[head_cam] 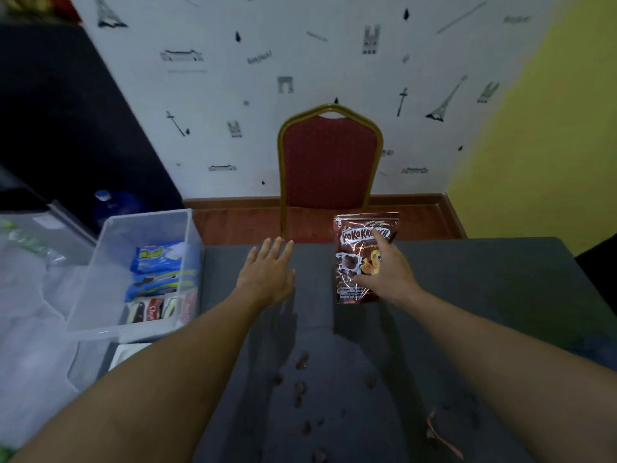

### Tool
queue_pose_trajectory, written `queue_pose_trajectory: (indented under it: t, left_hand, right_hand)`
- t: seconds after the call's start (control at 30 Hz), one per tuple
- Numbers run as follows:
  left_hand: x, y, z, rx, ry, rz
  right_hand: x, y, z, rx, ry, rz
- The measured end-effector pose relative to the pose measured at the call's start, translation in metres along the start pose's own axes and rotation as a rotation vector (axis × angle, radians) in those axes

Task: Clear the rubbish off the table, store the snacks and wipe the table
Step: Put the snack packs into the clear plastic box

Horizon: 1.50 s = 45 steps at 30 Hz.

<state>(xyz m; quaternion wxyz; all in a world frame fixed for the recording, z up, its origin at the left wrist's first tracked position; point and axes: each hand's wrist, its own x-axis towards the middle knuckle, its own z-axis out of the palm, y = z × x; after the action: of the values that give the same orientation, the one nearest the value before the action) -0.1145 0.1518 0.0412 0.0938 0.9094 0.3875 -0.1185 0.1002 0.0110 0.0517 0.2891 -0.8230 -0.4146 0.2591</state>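
Note:
A brown Koko Krunch cereal pouch (pixel 359 242) stands upright near the far edge of the grey table (pixel 484 295). My right hand (pixel 387 275) grips its right side and front, thumb across the lower part. My left hand (pixel 267 269) hovers flat and open to the left of the pouch, fingers spread, holding nothing. Several brown cereal crumbs (pixel 300 385) lie scattered on the near part of the table. A torn strip of reddish wrapper (pixel 440 436) lies at the near right.
A clear plastic storage box (pixel 100 289) stands left of the table, holding blue snack packs (pixel 157 259) and other packets. A red chair with a gold frame (pixel 329 162) faces the table's far side. White plastic bags (pixel 26 329) lie at the far left.

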Motion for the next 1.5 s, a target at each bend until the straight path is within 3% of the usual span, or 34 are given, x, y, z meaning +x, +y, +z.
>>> queue_pose_trajectory:
  t: [0.33,0.63,1.03,1.23,1.4,1.5]
  left_hand:
    - [-0.05,-0.114,-0.027,-0.05,0.153,-0.195]
    - [-0.096,-0.219,-0.015,-0.109,0.243,-0.424]
    - [-0.132,-0.309,0.033,-0.213,0.142,-0.619]
    - [-0.132,-0.31,0.04,-0.252,0.173,-0.597]
    - [-0.133,-0.31,0.04,-0.244,0.165,-0.596]
    - [-0.133,-0.311,0.04,-0.254,0.159,-0.586]
  right_hand:
    - [0.026,-0.113,0.063,-0.099,-0.048,-0.204]
    - [0.036,-0.203,0.143,-0.014,-0.076,-0.287]
    - [0.038,-0.285,0.245,-0.063,-0.22,-0.29]
    - [0.031,-0.294,0.296,-0.183,-0.364,-0.24]
    - [0.027,-0.287,0.332,-0.222,-0.528,-0.078]
    - [0.022,-0.278,0.345,-0.45,-0.711,-0.061]
